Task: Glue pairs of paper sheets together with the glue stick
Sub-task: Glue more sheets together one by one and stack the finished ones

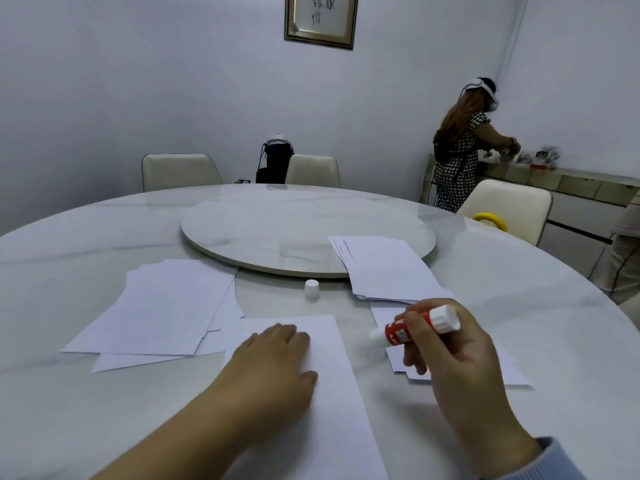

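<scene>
Judging from how things lie, the work sits somewhere in the middle, with glue about to go onto a fresh sheet. The left hand [277,365] lies flat and open, palm down, pressing the near sheet [329,393] against the table [104,410] so it cannot slide. The right hand [450,344] is closed around the glue stick [412,329], held off the paper just to the right of the sheet's edge, with its pale glue end pointing left and down toward the sheet. Its cap [311,287] stands on the table beyond both hands, between the two piles, so the stick is uncapped and ready.

Beyond the left hand, a loose pile of sheets [166,310] is fanned out untidily; whether these are glued pairs or spare sheets I cannot tell. Beyond the right hand, a neater stack [388,268] rests partly on the edge of the turntable [277,230], and more paper [512,372] lies under that hand. With this much paper about, several pairs probably remain to be done.

The stick has a red printed label and a white end knob, with a short white nub of glue showing. The sheets are plain white, thin and flat. No glue streaks show on the near sheet, though they would be hard to see.
</scene>
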`<state>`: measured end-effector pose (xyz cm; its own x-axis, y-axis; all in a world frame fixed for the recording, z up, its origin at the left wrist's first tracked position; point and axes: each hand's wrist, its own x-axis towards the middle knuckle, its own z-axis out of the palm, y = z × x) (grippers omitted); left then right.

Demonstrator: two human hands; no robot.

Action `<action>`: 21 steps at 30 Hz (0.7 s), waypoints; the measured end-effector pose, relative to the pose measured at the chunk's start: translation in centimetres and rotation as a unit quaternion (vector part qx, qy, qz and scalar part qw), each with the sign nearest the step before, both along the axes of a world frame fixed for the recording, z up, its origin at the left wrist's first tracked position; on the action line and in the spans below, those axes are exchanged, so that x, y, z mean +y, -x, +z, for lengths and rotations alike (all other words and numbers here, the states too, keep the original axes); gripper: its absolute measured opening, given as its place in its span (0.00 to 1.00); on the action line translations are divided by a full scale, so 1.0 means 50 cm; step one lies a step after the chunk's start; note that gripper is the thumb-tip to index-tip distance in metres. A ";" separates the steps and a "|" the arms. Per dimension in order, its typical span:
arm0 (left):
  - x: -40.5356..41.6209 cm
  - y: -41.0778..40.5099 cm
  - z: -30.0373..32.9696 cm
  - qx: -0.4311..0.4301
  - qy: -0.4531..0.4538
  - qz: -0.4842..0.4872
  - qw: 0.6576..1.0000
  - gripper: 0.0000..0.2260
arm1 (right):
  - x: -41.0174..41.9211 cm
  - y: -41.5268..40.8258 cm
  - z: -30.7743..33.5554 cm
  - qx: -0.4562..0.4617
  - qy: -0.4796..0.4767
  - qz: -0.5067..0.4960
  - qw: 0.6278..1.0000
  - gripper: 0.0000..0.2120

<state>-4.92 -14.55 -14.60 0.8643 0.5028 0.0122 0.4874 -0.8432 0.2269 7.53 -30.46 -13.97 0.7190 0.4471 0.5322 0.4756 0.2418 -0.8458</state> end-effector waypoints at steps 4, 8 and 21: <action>0.006 -0.026 -0.004 -0.047 0.013 -0.027 0.998 0.26 | 0.053 -0.013 0.008 -0.025 0.078 0.017 0.997 0.03; 0.006 -0.041 -0.026 0.027 0.011 -0.037 0.999 0.26 | 0.127 -0.035 0.008 -0.020 0.168 0.029 0.985 0.03; 0.011 -0.041 -0.026 0.045 0.008 -0.050 0.998 0.24 | 0.150 -0.040 0.001 -0.130 0.239 0.031 0.962 0.10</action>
